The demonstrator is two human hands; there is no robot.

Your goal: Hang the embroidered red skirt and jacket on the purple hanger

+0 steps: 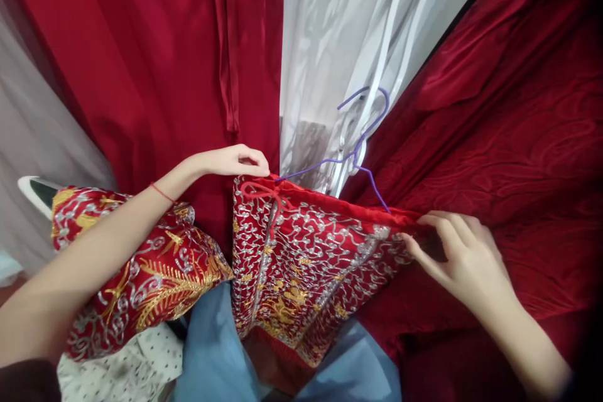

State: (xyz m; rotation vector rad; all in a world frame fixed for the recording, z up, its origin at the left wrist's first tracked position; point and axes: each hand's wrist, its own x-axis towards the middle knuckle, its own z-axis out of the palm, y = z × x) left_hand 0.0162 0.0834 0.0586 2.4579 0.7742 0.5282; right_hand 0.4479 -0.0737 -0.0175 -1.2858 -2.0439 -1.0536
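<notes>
The left hand (235, 161) is curled up, and its fingers pinch the top left corner of a red skirt (301, 264). The skirt has lots of silver and gold swirls sewn on it. It hangs in the middle, between the two hands, with its top edge stretched out flat. A small red tie (264, 191) sits on the skirt just under the left hand.

The right hand (464, 257) is on the right side. Its fingers are bent only a little, and the tips press on the skirt's top right corner. The thumb is hidden, so you cannot tell if this hand has a real hold on the cloth.

A purple hanger (362, 151) made of thin wire is at the top edge of the skirt. Its hook goes up past some white hangers (351, 132) just behind it. You cannot tell whether the skirt's edge is already on the wire.

A thin red string (162, 193) goes around the left wrist. Under the left arm lies another red cloth (155, 276) with big gold leaves on it. It is to the left of the skirt.

Far behind hang dark red clothes (179, 56) on the left and a see-through white cover (339, 38) in the middle. A big red velvet cloth (522, 138) fills the right side. Down near the bottom there is blue cloth (217, 358) and a white dotted cloth (141, 364).
</notes>
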